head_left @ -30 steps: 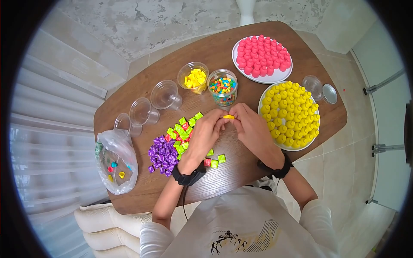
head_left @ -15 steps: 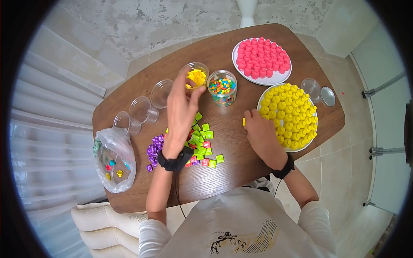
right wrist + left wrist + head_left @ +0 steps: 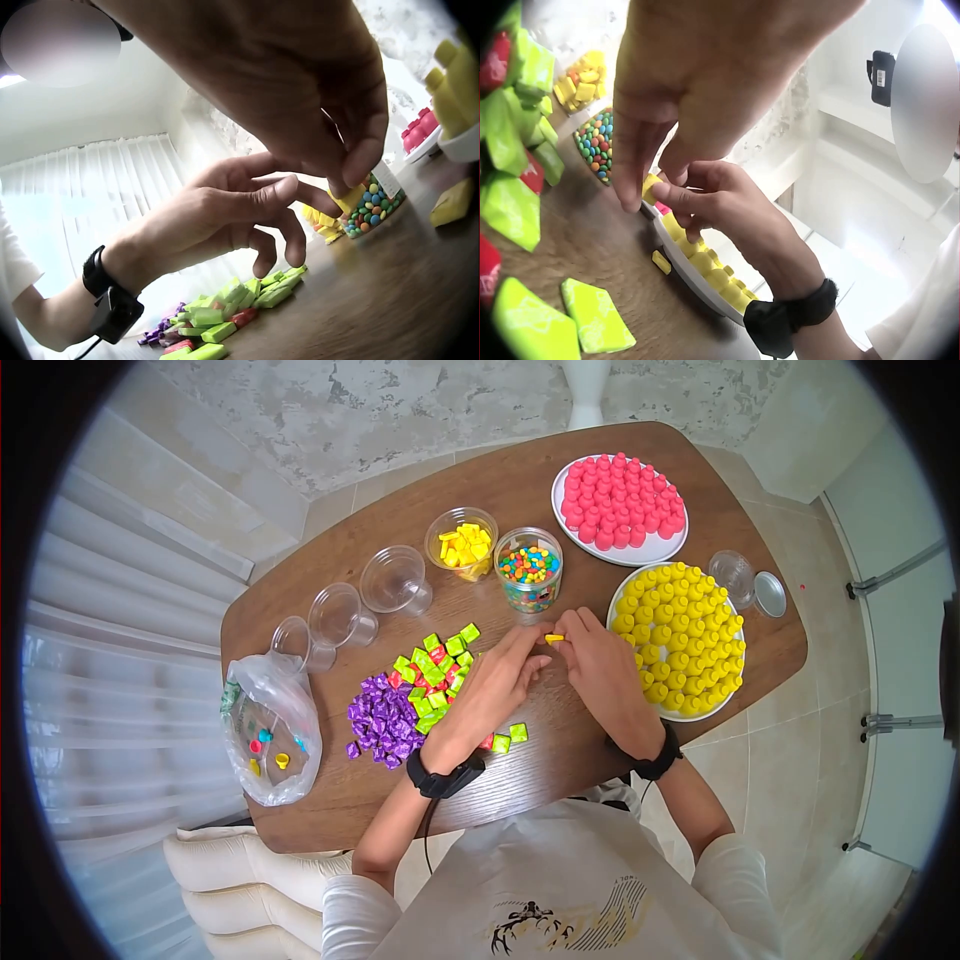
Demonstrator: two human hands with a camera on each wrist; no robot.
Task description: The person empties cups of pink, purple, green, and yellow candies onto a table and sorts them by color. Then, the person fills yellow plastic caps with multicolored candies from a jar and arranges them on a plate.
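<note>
My right hand (image 3: 605, 675) pinches a small yellow candy (image 3: 349, 199) between thumb and fingers, above the middle of the table. The left hand (image 3: 510, 675) comes in from the other side, its fingertips right at that candy and its thumb held apart. Another yellow candy (image 3: 661, 262) lies on the table beside the plate of yellow bottles. Just beyond the hands stands a see-through jar (image 3: 530, 595) of many-coloured candies. A plastic cup (image 3: 462, 565) of yellow candies is to its left. Under the left hand spreads a pile of green and red wrapped candies (image 3: 437, 670).
Purple wrapped candies (image 3: 382, 720) lie left of the green ones. Several bare plastic cups (image 3: 343, 616) line the far left edge, near a plastic bag (image 3: 300, 760) with small caps. On the right are plates of yellow bottles (image 3: 680, 640) and pink bottles (image 3: 622, 505).
Both hands were together at a yellow candy, then the left reached over the cup of yellow candies. Now it is back beside the right hand, which has stayed near the yellow bottles.
</note>
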